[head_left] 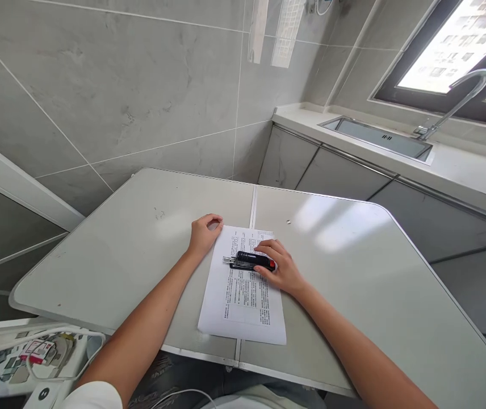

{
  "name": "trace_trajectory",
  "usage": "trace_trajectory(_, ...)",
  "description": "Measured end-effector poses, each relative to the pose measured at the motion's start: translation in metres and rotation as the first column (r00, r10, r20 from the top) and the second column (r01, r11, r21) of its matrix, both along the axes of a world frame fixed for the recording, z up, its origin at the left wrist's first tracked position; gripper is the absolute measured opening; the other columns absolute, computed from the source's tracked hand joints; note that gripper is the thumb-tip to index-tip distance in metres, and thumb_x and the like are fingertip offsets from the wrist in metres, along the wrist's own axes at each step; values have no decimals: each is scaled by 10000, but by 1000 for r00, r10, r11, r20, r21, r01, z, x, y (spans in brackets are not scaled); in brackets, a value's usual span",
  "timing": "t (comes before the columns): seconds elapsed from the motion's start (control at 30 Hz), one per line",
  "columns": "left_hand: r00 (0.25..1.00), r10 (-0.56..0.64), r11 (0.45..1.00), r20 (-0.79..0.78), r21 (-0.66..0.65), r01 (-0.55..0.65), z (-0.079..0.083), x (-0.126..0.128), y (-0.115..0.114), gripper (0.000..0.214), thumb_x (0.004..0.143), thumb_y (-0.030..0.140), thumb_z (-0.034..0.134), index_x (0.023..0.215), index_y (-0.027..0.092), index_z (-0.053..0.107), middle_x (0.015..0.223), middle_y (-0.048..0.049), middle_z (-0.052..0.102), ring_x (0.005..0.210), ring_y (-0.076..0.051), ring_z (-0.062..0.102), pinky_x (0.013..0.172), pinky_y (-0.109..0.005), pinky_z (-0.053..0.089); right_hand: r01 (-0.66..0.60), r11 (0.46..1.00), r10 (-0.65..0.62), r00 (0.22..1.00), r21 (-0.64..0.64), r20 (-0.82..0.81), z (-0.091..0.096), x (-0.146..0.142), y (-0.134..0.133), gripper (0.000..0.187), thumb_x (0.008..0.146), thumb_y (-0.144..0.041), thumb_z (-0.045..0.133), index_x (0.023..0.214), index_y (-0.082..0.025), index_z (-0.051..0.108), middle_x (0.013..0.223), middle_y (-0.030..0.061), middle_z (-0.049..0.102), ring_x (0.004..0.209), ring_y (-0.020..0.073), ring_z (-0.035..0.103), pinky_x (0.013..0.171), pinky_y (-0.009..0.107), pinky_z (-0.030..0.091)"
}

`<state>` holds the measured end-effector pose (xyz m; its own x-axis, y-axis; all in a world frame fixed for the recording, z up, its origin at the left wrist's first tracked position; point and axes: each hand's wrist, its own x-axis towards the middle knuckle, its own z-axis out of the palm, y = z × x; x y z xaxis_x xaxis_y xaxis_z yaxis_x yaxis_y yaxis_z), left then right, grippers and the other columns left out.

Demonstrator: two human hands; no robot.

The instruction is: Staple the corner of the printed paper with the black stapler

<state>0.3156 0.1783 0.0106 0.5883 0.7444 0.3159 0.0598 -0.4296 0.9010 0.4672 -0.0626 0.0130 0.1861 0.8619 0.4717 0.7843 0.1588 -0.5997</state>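
Observation:
A printed sheet of paper (243,326) lies on the folding table, across its centre seam. On top of it rests a black stapler (249,259) with a red part at its right end and a silver metal piece jutting out at its left end. My right hand (283,267) is closed around the stapler's right end, fingers above and thumb below. At the paper's upper left corner, my left hand (204,234) is curled, thumb and forefinger meeting at the corner. Whether there is more than one sheet, I cannot tell.
A small metal bit (288,222) lies on the table (345,301) beyond the paper. A white cart (51,363) with assorted items stands at the lower left. Behind the table are a tiled wall and, at right, a counter with a sink (375,139) and faucet (456,105).

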Motion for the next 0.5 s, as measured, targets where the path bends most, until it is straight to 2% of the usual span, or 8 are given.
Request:
trace_trajectory(0.07, 994, -89, 980, 70, -170, 100, 3, 1, -2, 222, 828, 367, 772, 945, 180, 747, 1029, -90, 763, 976, -231, 724, 976, -409, 566, -10, 999, 11, 1000, -48, 16, -2, -3, 3, 376, 923, -439, 700, 1244, -255, 637, 1175, 107, 673, 1076, 270, 631, 917, 444, 552)
trace_trajectory(0.17, 965, -223, 909, 140, -328, 257, 8, 1, -4, 313, 774, 404, 844, 935, 158, 738, 1048, -117, 759, 996, -248, 734, 975, -423, 567, 9, 996, -6, 999, -85, 37, -6, -4, 3, 256, 963, -418, 655, 1146, -239, 652, 988, 76, 693, 900, 231, 647, 778, 383, 550)
trace_trajectory(0.23, 943, -272, 878, 191, -353, 325, 10, 0, -6, 305, 763, 388, 863, 914, 158, 729, 1082, -120, 752, 1017, -252, 737, 991, -430, 562, 22, 999, -21, 999, -37, 43, -8, -4, 1, 206, 974, -386, 636, 1111, -233, 642, 909, 63, 678, 829, 218, 624, 717, 362, 525)
trace_trajectory(0.37, 901, -366, 838, 233, -339, 429, 15, -2, -10, 284, 737, 346, 889, 882, 160, 731, 1148, -122, 737, 1012, -253, 746, 986, -431, 573, 95, 988, -101, 994, 124, 43, -9, -1, -3, 191, 961, -331, 643, 1120, -228, 613, 865, 60, 666, 800, 224, 590, 701, 371, 497)
trace_trajectory(0.5, 864, -470, 794, 179, -341, 503, 17, -4, -14, 394, 732, 335, 895, 1060, 165, 756, 1212, -136, 723, 1025, -267, 746, 963, -436, 597, 142, 980, -152, 986, 136, 65, -10, 4, 0, 169, 951, -315, 659, 1091, -229, 620, 853, 55, 679, 796, 225, 588, 695, 364, 484)
